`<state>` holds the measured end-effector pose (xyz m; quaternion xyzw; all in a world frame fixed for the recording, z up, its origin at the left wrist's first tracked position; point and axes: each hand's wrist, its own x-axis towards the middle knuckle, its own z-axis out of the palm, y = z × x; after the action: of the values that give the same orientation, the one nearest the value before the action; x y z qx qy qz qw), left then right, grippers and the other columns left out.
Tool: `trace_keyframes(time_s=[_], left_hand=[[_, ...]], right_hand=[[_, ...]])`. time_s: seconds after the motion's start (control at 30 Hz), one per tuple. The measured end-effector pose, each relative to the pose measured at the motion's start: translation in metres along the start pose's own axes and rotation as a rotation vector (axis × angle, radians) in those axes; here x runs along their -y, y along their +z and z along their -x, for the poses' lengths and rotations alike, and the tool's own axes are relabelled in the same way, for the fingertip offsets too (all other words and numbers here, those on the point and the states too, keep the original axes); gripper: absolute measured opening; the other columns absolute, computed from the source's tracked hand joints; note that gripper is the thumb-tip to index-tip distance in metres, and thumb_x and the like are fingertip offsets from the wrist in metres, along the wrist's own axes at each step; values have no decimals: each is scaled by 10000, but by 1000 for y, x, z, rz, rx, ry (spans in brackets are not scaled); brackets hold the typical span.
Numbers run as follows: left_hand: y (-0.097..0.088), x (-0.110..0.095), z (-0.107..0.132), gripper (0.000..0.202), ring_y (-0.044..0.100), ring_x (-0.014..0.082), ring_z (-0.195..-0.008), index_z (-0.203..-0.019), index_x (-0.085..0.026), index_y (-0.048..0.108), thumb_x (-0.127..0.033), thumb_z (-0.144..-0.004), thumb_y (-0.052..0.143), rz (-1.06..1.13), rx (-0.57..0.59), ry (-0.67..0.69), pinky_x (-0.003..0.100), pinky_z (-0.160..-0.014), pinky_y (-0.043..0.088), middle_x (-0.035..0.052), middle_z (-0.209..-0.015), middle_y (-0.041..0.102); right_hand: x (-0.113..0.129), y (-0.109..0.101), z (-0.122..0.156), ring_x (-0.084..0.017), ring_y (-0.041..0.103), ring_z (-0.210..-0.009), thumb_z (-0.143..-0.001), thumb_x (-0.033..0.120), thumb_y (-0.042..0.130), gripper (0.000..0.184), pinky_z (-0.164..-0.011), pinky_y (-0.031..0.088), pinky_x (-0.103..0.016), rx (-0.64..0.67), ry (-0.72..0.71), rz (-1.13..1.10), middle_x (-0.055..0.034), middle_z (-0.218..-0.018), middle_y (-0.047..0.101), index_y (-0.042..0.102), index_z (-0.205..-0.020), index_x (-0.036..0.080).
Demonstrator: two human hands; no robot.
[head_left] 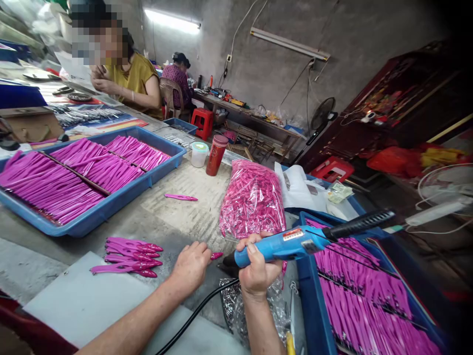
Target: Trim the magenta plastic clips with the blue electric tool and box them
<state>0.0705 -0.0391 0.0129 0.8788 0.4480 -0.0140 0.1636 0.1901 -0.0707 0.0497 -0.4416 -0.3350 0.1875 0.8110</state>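
My left hand [190,266] is closed around a slim pink piece with a glossy dark-pink tip [217,256], most of it hidden under my fingers. My right hand [258,271] grips a blue corded power tool [277,249], which looks like an electric screwdriver. Its black nose points left, close to that dark-pink tip; I cannot tell whether they touch. A small pile of similar pink pieces [129,256] lies left of my left hand. Farther back, one single pink piece [181,197] lies on the table.
Blue trays of pink strips stand at left [111,209] and right [308,286]. A filled plastic bag [253,197] sits behind my right hand, near a red tumbler [217,155] and lidded tub [199,155]. Small metal parts [234,305] lie in plastic below. Two people sit farther back.
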Motion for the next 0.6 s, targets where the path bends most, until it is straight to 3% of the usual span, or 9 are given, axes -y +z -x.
trace_keyframes(time_s=[0.6], left_hand=[[-1, -4, -2, 253, 516, 230, -950, -875, -193, 619, -206, -885, 366, -31, 17, -11, 347, -744, 404, 43, -944, 597]], right_hand=[[-17, 15, -7, -102, 525, -485, -708, 240, 596, 334, -539, 428, -252, 42, 13, 48, 40, -649, 488, 380, -943, 142]])
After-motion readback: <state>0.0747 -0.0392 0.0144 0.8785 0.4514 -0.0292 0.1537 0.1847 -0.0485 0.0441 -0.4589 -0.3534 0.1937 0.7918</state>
